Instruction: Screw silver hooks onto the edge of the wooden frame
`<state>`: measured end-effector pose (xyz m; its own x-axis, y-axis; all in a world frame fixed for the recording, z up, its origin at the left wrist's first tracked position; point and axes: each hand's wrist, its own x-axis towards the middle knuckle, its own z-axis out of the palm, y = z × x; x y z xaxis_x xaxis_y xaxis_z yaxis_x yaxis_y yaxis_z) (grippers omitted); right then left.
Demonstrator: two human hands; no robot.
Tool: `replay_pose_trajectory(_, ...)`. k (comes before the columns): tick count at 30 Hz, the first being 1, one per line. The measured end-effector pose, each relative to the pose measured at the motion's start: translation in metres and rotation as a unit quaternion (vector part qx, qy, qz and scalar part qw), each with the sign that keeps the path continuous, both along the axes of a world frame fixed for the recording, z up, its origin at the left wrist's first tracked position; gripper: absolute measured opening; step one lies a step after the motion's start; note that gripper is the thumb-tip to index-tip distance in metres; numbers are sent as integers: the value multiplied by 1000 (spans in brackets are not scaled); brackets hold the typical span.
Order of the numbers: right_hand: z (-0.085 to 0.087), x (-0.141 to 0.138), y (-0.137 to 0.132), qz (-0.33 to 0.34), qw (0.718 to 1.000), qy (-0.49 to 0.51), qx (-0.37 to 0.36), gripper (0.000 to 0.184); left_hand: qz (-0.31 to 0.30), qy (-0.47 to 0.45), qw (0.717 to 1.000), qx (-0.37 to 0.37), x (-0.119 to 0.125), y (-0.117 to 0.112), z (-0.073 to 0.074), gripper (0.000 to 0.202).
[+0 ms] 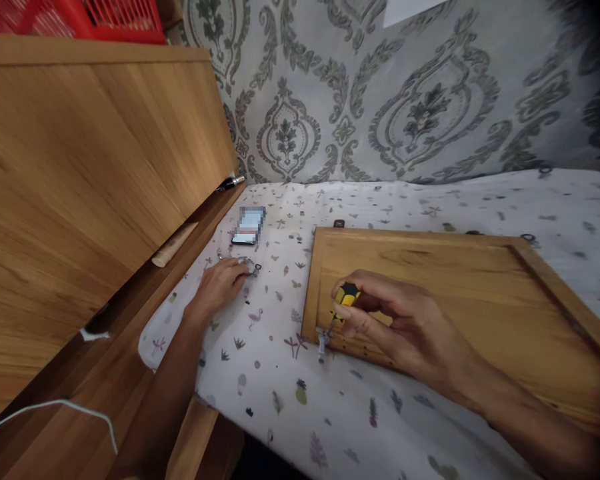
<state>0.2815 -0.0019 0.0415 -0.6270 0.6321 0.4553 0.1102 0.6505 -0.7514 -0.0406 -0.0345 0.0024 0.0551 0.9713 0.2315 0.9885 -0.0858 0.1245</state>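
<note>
My right hand [397, 320] is closed around a yellow-and-black screwdriver [345, 300], its tip down at a small metal hinge [324, 340] on the near-left corner of a wooden cabinet door [455, 280] lying flat on the patterned sheet. My left hand [220, 283] reaches out to the left, fingers curled over small metal parts [253, 268] lying on the sheet. Whether it grips any of them is hidden by the fingers.
A phone [249, 225] lies on the sheet [280, 373] beyond my left hand. A tall wooden cabinet [80, 187] stands at the left, with a red basket [80, 17] on top. A white cable [80, 410] runs over its lower edge. Patterned wallpaper [380, 93] behind.
</note>
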Motion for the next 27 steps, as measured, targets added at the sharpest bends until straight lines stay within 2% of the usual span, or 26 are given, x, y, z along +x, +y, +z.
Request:
replay_pose_trajectory(5,0,0,-1,3,1000,-1,-27,23,3,12,1000,-1,2,0,-1,20)
replay_pose_trajectory(17,1,1,-1,-3,1000,-9,-19,28,-4,7,1000,14,10,-3,3,19)
replay_pose_trajectory(22,2,0,-1,-7,1000,3,-25,25,-36,-19,999,10,20,-6,5,21)
replay_pose_trajectory(27,1,0,0,-6,999,6,-34,26,-33,-72,996,33,7,-5,10,24)
